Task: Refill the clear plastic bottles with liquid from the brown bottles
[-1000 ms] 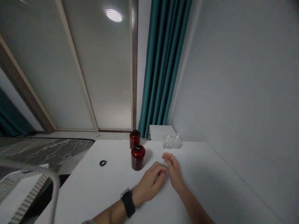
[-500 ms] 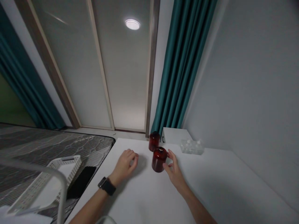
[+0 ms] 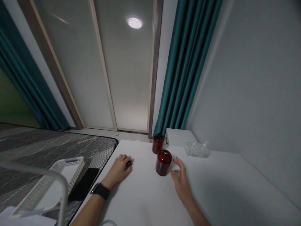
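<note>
**Small black object (image 3: pixel 128 164) pinched in left hand (image 3: pixel 118 170)**

Left fingers curled narrow around it, just above the white table (image 3: pixel 143 201). At 3 o'clock, upright dark red bottle (image 3: pixel 163 162), just beside the right hand (image 3: pixel 181 185), fingers spread wide, holding nothing. At 2 o'clock, second bottle (image 3: pixel 157 143).

Small black object and other items partly hidden or cut off on a white table (image 3: pixel 141 204).

A small black object (image 3: pixel 128 164) is mostly covered by the left hand (image 3: pixel 116 171), so its full shape cannot be told. A dark red cylindrical bottle (image 3: pixel 164 162) blocks the lower part of a matching rear bottle (image 3: pixel 157 142); the tiny marks on its top are too small to read. The contents of a clear ridged plastic container (image 3: pixel 197 149) at the table's far edge are blurred. The left forearm (image 3: pixel 90 207) and right forearm (image 3: pixel 197 210) run off the bottom edge, and a white cloth (image 3: pixel 21 220) is cut off in the bottom left corner.
</note>
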Action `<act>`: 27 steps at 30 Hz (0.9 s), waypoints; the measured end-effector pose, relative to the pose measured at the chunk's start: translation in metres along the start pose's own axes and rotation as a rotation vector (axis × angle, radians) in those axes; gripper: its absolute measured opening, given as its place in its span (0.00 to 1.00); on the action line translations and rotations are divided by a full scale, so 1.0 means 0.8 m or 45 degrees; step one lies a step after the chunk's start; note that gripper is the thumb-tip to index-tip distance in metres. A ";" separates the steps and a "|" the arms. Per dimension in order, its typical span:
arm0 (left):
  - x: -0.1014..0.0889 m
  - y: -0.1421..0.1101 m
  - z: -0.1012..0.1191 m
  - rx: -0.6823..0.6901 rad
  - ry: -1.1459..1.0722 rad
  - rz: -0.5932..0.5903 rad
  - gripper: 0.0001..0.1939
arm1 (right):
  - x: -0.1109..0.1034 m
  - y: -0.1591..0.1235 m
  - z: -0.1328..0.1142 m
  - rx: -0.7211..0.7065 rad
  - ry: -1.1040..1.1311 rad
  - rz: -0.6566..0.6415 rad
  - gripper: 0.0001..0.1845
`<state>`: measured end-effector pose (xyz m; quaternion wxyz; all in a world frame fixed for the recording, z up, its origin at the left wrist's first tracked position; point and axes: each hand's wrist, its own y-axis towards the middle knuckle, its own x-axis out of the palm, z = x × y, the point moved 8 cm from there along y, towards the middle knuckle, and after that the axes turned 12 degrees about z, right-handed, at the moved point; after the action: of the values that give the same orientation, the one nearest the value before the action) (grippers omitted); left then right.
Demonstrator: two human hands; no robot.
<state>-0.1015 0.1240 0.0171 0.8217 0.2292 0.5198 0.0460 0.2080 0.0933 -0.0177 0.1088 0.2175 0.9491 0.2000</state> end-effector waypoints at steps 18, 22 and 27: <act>0.054 -0.048 0.162 -0.632 -1.978 -0.474 0.25 | 0.032 -0.070 -0.127 -0.767 -0.245 -0.285 0.25; 0.057 -0.047 0.157 -0.602 -1.881 -0.405 0.26 | 0.030 -0.065 -0.123 -0.704 -0.140 -0.238 0.16; 0.031 -0.030 0.143 -0.360 -1.413 -0.070 0.21 | 0.005 -0.032 -0.108 -0.529 -0.057 -0.026 0.13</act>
<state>0.0059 0.0730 0.0271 0.9951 0.0932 0.0052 -0.0334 0.1694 0.0454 0.0486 0.1742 0.1852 0.8870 0.3854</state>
